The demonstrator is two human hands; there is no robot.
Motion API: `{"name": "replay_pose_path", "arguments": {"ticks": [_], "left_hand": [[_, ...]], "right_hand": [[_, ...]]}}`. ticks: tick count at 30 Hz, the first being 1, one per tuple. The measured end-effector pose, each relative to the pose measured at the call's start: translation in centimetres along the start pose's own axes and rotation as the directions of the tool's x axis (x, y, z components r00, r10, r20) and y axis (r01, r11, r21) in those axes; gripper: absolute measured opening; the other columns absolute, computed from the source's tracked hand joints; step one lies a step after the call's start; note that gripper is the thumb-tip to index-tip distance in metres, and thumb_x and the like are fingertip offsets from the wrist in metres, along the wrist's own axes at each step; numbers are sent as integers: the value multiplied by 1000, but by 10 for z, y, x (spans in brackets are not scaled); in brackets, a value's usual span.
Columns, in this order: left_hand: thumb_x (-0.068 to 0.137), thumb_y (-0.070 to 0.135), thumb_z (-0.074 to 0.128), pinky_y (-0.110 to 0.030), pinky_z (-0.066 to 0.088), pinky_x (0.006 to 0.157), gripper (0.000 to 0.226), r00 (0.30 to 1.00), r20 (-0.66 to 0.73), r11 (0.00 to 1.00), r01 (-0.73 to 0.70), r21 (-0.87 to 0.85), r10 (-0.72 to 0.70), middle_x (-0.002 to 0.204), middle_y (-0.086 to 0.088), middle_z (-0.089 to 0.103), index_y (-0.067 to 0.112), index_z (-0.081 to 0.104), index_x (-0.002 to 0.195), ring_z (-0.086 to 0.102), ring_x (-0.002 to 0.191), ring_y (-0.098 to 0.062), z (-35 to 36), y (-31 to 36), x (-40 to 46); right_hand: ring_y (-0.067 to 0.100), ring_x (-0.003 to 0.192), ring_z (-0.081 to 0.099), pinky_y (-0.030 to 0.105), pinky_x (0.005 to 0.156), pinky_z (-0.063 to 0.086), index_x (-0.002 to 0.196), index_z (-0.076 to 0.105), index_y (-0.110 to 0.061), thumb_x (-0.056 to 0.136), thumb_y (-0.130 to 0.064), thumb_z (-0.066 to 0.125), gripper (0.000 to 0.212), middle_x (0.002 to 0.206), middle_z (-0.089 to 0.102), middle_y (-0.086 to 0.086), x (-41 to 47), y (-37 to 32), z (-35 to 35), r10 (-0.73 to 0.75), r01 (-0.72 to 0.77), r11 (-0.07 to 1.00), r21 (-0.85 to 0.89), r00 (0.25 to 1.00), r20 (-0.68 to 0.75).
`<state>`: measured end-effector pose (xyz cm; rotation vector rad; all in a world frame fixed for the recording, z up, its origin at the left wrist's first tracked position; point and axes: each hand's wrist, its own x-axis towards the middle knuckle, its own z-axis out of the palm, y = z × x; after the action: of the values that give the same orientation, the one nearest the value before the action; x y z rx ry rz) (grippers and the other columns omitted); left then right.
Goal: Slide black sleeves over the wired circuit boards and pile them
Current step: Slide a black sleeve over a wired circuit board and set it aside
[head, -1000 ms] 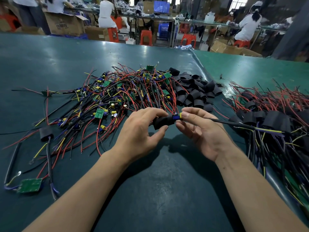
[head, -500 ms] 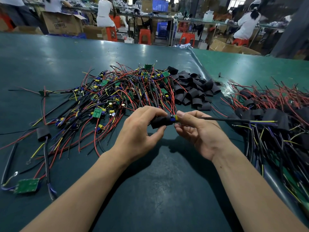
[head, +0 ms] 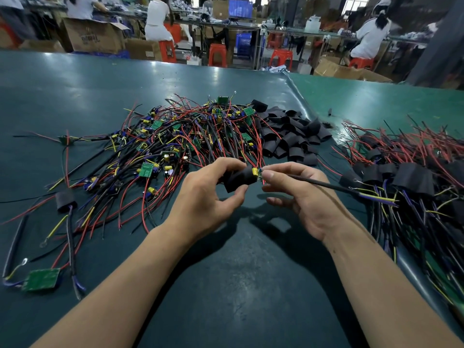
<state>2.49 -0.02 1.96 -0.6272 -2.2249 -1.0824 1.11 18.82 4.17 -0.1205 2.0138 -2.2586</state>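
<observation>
Sleeving 1 board, 2 hands

Left grip (head: 208,197) is pinching the black sleeve (head: 238,177); right grip (head: 298,194) is pinching the circuit board (head: 258,173) poking out right beside it, cable (head: 326,185) trailing right.

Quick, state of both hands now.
Left hand: grips the black sleeve.
Right hand: pinches the board at the sleeve's mouth.

More of the yellow-capped green circuit board (head: 256,172) now protrudes from the black tubular sleeve (head: 238,177), which sits tilted rather than level.
</observation>
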Motion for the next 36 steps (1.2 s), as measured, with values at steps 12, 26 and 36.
{"name": "replay_pose_path", "arguments": {"ticks": [12,26,36], "left_hand": [[84,9,74,-18,51,88,30,999,36,999,-15,-39,17,100,8,70,10,66,113,66,94,-1,1,1,0],[82,7,76,-30,52,98,46,998,50,997,-44,-64,47,119,4,69,9,62,126,64,112,-5,2,0,0],[85,9,67,-44,49,91,26,962,-260,984,-40,175,85,105,-2,69,6,67,111,62,99,-24,0,-1,3]], "right_hand": [[14,76,68,23,61,56,84,77,-9,82,-4,74,7,110,71,8,1,4,4,-58,58,996,-69,998,6],[18,70,69,27,56,55,83,67,-10,83,-30,71,21,82,73,3,-3,8,12,97,-81,986,-149,990,104],[7,52,62,18,45,48,77,65,-19,92,-28,66,18,66,67,-6,5,-17,-14,53,82,946,314,915,-399]]}}
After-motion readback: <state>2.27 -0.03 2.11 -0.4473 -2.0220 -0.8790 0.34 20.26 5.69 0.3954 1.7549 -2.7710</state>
